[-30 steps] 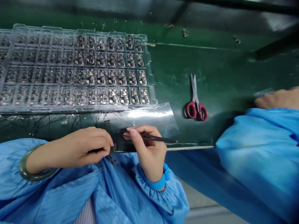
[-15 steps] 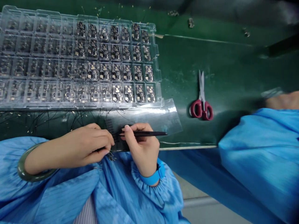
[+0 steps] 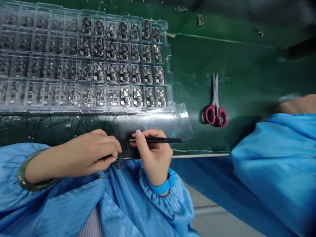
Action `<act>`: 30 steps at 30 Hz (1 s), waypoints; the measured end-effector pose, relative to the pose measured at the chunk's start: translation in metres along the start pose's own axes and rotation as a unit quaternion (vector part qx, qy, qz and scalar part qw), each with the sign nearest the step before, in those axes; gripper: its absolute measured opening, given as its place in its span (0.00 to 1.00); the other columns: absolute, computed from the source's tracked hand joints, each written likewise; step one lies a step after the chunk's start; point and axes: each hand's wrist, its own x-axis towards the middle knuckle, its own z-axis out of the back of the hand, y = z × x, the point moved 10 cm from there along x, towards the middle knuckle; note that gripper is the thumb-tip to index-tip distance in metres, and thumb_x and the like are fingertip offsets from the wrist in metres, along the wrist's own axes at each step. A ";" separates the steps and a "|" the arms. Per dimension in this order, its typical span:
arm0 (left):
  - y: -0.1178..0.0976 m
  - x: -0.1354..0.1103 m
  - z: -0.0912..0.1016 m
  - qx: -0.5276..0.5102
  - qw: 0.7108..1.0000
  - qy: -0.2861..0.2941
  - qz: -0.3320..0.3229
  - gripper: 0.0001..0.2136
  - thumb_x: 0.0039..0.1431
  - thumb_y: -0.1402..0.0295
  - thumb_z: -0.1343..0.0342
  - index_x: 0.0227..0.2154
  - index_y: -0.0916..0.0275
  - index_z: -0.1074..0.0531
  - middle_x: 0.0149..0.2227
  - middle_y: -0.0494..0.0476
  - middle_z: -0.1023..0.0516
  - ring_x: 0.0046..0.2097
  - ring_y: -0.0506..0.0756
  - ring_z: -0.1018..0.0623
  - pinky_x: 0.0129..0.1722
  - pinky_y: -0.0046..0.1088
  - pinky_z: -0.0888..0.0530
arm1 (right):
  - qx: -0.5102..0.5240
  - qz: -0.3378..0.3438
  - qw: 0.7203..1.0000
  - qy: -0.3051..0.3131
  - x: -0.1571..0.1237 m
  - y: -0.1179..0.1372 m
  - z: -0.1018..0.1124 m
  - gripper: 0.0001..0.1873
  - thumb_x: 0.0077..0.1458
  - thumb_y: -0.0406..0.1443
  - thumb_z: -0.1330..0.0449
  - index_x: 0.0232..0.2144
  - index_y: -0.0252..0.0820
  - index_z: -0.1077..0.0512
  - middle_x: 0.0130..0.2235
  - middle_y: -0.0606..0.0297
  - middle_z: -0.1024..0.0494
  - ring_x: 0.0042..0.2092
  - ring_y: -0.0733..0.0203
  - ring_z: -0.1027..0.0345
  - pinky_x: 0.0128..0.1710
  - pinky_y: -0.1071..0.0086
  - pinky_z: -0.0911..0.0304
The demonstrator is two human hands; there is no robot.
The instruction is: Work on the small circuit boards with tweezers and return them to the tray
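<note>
Black tweezers (image 3: 163, 140) lie in the closed fingers of my right hand (image 3: 155, 153), their tips pointing left. My left hand (image 3: 98, 153) is closed at the bench's near edge, its fingertips pinching a small bunch of thin dark wires (image 3: 118, 164) that hangs below them. Between the two hands, a clear plastic sheet (image 3: 170, 123) with rows of small dark strips (image 3: 118, 133) lies flat on the bench. The tweezer tips are close to these strips; whether they grip one is too small to tell.
Beyond my hands stands a clear compartment tray (image 3: 171, 95) of small circuit boards. Loose thin wires (image 3: 74, 123) lie along its near side. Red-handled scissors (image 3: 214, 105) rest on the green bench (image 3: 192, 65) to the right. Another person's blue sleeve (image 3: 274, 141) reaches in at the right.
My right hand with the tweezers has moved slightly right, away from my left hand. My left hand keeps its pinch on the wires. The whole view has shifted a little.
</note>
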 end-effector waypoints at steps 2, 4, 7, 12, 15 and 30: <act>0.000 0.000 0.000 -0.001 1.000 -0.002 0.000 0.05 0.64 0.75 0.53 0.32 0.62 0.34 0.44 0.53 0.22 0.46 0.52 0.24 0.48 0.30 0.35 | -0.019 0.013 1.000 -0.009 0.000 0.002 0.001 0.08 0.56 0.42 0.38 0.30 0.45 0.31 0.29 0.69 0.22 0.27 0.63 0.25 0.29 0.68 0.28; 0.000 -0.001 0.001 -0.004 1.000 -0.004 -0.001 0.05 0.63 0.75 0.52 0.32 0.62 0.34 0.44 0.52 0.22 0.46 0.52 0.24 0.48 0.30 0.35 | -0.026 0.019 0.999 -0.003 0.000 0.003 0.000 0.09 0.56 0.42 0.37 0.29 0.45 0.31 0.28 0.69 0.22 0.27 0.63 0.25 0.29 0.68 0.28; 0.000 -0.001 0.000 -0.003 1.000 -0.006 0.000 0.05 0.63 0.75 0.52 0.33 0.62 0.34 0.44 0.52 0.22 0.46 0.52 0.24 0.48 0.30 0.35 | 0.003 0.007 1.000 0.012 0.001 0.001 -0.001 0.09 0.55 0.42 0.37 0.29 0.45 0.31 0.26 0.70 0.22 0.26 0.63 0.25 0.26 0.70 0.29; 0.000 -0.001 0.000 -0.003 1.000 -0.008 -0.003 0.05 0.64 0.75 0.53 0.33 0.62 0.34 0.44 0.52 0.23 0.46 0.52 0.24 0.49 0.30 0.36 | -0.013 0.028 0.999 -0.012 -0.001 0.003 0.004 0.08 0.55 0.41 0.37 0.30 0.44 0.30 0.28 0.69 0.23 0.27 0.63 0.25 0.28 0.69 0.29; 0.001 -0.001 0.000 -0.008 1.000 -0.004 0.001 0.05 0.64 0.75 0.53 0.32 0.62 0.35 0.44 0.52 0.23 0.46 0.51 0.25 0.49 0.30 0.36 | -0.055 0.061 0.997 -0.017 -0.002 0.009 0.003 0.08 0.55 0.41 0.37 0.30 0.44 0.29 0.27 0.70 0.24 0.26 0.64 0.26 0.27 0.69 0.30; 0.017 -0.002 0.011 -0.121 0.985 -0.071 0.097 0.04 0.63 0.72 0.51 0.34 0.62 0.31 0.38 0.53 0.25 0.39 0.50 0.26 0.40 0.27 0.31 | 0.283 0.029 0.955 -0.087 -0.001 0.016 0.020 0.11 0.54 0.41 0.35 0.26 0.44 0.32 0.22 0.75 0.21 0.15 0.68 0.31 0.13 0.78 0.34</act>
